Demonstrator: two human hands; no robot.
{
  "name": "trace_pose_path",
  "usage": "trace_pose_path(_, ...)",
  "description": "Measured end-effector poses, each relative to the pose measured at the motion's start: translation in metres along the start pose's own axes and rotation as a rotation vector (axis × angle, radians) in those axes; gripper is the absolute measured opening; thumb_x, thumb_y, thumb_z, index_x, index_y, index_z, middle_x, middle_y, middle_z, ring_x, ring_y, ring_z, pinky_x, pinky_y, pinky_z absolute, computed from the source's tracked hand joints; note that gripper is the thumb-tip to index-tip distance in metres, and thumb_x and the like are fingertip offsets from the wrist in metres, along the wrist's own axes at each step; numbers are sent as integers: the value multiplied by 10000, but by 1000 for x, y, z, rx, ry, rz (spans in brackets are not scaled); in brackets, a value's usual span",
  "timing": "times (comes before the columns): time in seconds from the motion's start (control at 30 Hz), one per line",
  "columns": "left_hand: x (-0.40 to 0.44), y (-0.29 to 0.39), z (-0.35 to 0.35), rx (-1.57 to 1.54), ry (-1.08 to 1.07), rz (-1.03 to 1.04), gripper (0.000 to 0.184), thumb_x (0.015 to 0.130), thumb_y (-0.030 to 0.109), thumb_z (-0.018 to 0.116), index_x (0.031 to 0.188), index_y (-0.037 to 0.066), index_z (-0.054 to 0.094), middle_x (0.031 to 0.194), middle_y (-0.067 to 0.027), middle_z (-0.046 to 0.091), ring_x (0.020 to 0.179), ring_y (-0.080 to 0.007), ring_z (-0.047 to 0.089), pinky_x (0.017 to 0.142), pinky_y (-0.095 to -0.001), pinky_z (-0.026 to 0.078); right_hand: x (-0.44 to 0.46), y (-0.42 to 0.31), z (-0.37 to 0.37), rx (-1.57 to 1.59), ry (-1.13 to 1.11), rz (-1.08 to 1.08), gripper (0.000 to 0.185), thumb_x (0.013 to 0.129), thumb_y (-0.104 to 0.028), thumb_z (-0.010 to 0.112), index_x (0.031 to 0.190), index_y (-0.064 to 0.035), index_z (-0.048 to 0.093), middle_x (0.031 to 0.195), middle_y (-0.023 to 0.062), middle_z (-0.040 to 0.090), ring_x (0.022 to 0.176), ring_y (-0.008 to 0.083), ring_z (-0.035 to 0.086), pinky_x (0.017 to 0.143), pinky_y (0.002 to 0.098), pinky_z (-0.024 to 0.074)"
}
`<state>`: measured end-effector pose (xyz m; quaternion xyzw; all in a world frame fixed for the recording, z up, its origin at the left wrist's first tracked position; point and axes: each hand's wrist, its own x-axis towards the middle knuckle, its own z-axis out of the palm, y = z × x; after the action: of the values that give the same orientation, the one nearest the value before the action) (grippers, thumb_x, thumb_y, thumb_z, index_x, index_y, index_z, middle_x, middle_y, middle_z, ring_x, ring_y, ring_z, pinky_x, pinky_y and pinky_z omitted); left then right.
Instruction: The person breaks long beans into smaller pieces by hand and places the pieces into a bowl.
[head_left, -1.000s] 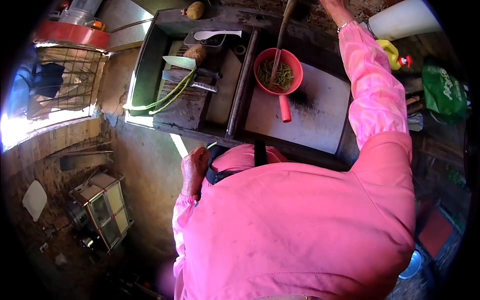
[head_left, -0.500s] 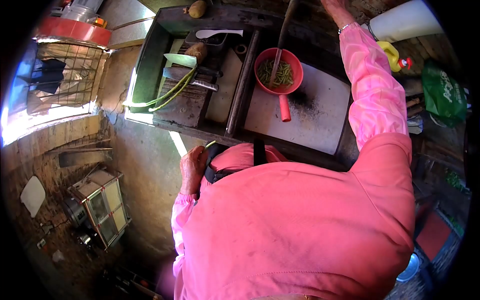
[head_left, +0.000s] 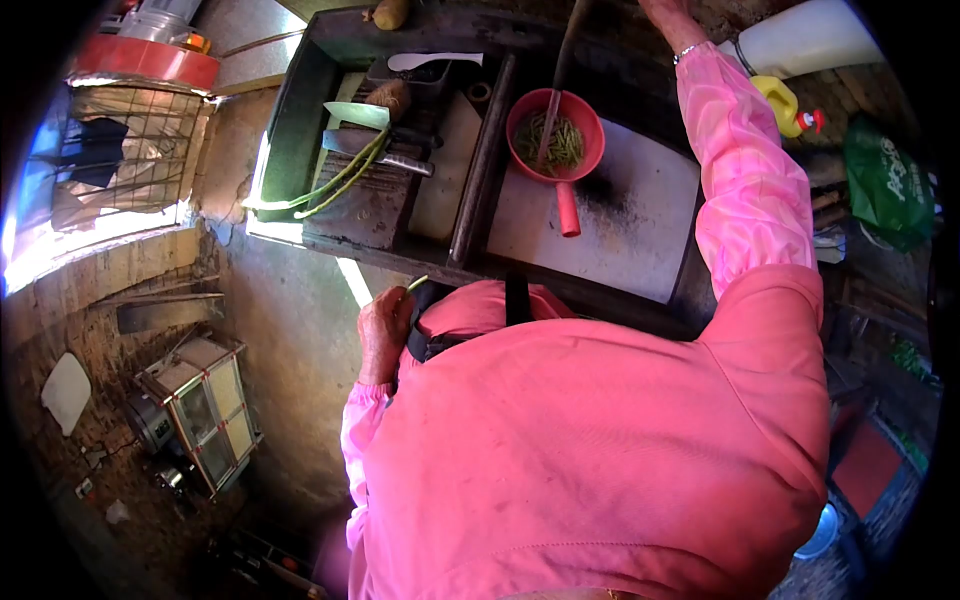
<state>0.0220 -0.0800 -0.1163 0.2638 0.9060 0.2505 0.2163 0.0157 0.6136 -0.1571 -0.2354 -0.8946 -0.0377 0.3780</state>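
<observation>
My left hand (head_left: 383, 330) is low beside my waist, its fingers closed on a short green bean piece (head_left: 418, 283) that pokes out at the top. My right hand (head_left: 669, 18) reaches to the top edge of the view, where its fingers are cut off. Between my arms, on a pale board, sits a red plastic dipper (head_left: 570, 212) with cut green beans (head_left: 566, 147) in it. A long dark handle crosses its rim and dips among the beans. Several long beans (head_left: 340, 187) lie across a slatted wooden surface to the left, near two knives (head_left: 357, 115).
A white spoon (head_left: 435, 60) rests on a dark container beside a brown round object (head_left: 388, 97). A wooden divider (head_left: 485, 160) splits the counter. At right are a yellow bottle (head_left: 785, 105), a white jug (head_left: 810, 38) and a green bag (head_left: 885, 185). A small glass-sided cabinet (head_left: 205, 410) stands lower left.
The view has shifted very slightly, so the counter sits a little higher and further left. My left hand keeps its hold on the bean piece; my right arm stays stretched out.
</observation>
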Motion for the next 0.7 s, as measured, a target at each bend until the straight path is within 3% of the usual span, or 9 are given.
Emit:
trace_pose_path(0.13, -1, 0, 1, -21, 18, -9, 119, 815, 160, 661, 865, 52, 653, 740, -166, 621, 677, -341, 625, 607, -396, 473, 1, -6, -6, -40, -64, 82, 390, 872, -218, 604, 1245, -111, 562, 1185, 207, 585, 1087, 423, 533, 919, 518, 442)
trace_pose_path(0.23, -1, 2, 1, -28, 27, -5, 115, 815, 159, 665, 860, 54, 652, 731, -165, 619, 666, -333, 626, 598, -392, 471, -2, -9, -8, -44, 37, -8, 390, 867, -224, 606, 1238, -110, 570, 1166, 201, 601, 1086, 423, 539, 917, 521, 442)
trace_pose_path(0.33, -1, 2, 1, -39, 29, -13, 113, 814, 158, 668, 854, 55, 650, 725, -164, 620, 655, -325, 627, 588, -387, 469, 7, -13, -19, 18, -190, 113, 389, 859, -234, 612, 1226, -110, 582, 1125, 193, 624, 1059, 424, 556, 912, 524, 444)
trace_pose_path(0.7, 1, 2, 0, -23, 10, -1, 118, 815, 160, 671, 851, 50, 646, 725, -158, 626, 641, -314, 630, 583, -379, 469, -1, -21, -12, -108, -66, 87, 436, 856, -267, 619, 1266, -129, 564, 1122, 194, 618, 1059, 416, 547, 909, 521, 441)
